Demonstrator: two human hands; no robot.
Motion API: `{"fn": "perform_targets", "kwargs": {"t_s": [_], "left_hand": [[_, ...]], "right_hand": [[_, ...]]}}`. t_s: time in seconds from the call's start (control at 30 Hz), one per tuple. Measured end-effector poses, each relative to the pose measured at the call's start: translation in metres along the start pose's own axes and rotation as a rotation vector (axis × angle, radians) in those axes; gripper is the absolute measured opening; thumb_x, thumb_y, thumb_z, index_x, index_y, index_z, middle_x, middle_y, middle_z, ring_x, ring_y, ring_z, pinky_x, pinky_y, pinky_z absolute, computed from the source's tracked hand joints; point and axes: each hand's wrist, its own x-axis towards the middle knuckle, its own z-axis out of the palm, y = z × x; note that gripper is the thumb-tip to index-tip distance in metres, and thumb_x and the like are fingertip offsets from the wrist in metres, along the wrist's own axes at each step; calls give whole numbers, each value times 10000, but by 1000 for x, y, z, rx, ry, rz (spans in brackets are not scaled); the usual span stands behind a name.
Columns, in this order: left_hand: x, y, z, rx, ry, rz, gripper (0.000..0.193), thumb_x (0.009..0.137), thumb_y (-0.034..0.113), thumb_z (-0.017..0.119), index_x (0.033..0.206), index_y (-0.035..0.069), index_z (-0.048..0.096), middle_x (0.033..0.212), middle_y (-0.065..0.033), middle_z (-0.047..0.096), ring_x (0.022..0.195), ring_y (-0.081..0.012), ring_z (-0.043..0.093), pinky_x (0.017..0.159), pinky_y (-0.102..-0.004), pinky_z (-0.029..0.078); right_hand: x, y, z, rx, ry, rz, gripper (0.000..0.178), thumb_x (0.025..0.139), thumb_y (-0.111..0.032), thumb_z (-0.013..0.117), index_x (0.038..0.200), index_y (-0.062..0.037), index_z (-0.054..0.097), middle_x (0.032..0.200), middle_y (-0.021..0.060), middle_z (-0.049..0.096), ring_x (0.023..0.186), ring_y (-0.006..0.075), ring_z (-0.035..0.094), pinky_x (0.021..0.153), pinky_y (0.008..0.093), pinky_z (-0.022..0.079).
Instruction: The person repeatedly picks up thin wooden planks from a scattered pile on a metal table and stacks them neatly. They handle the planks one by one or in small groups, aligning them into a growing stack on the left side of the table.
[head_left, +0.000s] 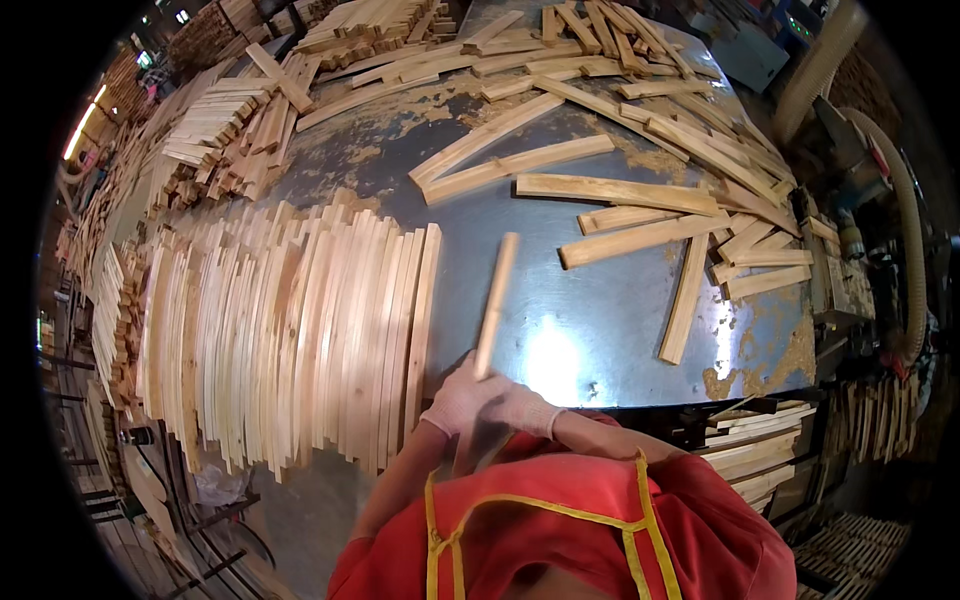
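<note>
A narrow wooden strip (496, 300) stands out from my hands, angled away over the metal table (470, 265). My left hand (456, 402), in a pale glove, is closed around its near part. My right hand (522, 408), gloved as well, presses in from the right with its fingers closed at the same strip; its fingertips are partly hidden. Just left of my hands lies a wide row of wooden strips (300, 330), packed side by side with uneven ends. The strip in my hands is apart from this row.
Loose wooden boards (620, 195) lie scattered across the right and far side of the table. Stacked strips (215, 125) sit at the far left. Sawdust (745, 380) covers patches of the tabletop. A flexible hose (905, 200) hangs at right, and more strips (760, 445) are piled below the table edge.
</note>
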Motion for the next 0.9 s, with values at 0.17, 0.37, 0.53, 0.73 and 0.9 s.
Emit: {"fn": "perform_targets", "kwargs": {"t_s": [0.17, 0.37, 0.53, 0.73, 0.9], "left_hand": [[-6, -4, -10, 393, 386, -52, 643, 916, 308, 651, 1471, -4, 561, 1459, -212, 612, 1295, -392, 616, 1100, -500, 478], [-24, -65, -28, 1154, 745, 78, 760, 872, 297, 711, 1557, 68, 475, 1580, -183, 472, 1480, -440, 399, 1180, -618, 358], [-19, -86, -23, 1209, 876, 79, 827, 831, 250, 755, 1563, 64, 417, 1549, -208, 460, 1425, -478, 431, 1176, -655, 341], [-18, -75, -27, 1212, 883, 135, 774, 779, 191, 756, 1478, 26, 468, 1466, -223, 503, 1337, -470, 491, 1168, -637, 357], [-13, -86, -23, 1225, 861, 38, 798, 785, 211, 763, 1506, 24, 477, 1503, -228, 506, 1392, -470, 463, 1193, -636, 342]], "right_hand": [[16, 41, -85, 74, -141, -334, 510, 973, -295, 693, 1364, 16, 595, 1300, 196, 654, 1297, 318, 602, 1121, 365, 447], [35, 8, -310, -439, 670, -206, 609, 894, -247, 764, 1402, 7, 544, 1344, 236, 661, 1225, 396, 646, 1030, 493, 531], [63, -16, -422, -1180, 838, 153, 919, 738, -348, 837, 1519, -75, 437, 1520, 209, 523, 1369, 411, 520, 1079, 478, 493], [61, -20, -439, -1191, 386, 311, 1052, 660, -476, 882, 1557, -101, 478, 1192, 216, 739, 1142, 385, 700, 948, 455, 567], [-1, 11, -419, -1090, 37, 247, 905, 691, -404, 853, 1516, -173, 562, 1085, 185, 771, 1010, 382, 740, 854, 460, 583]]}}
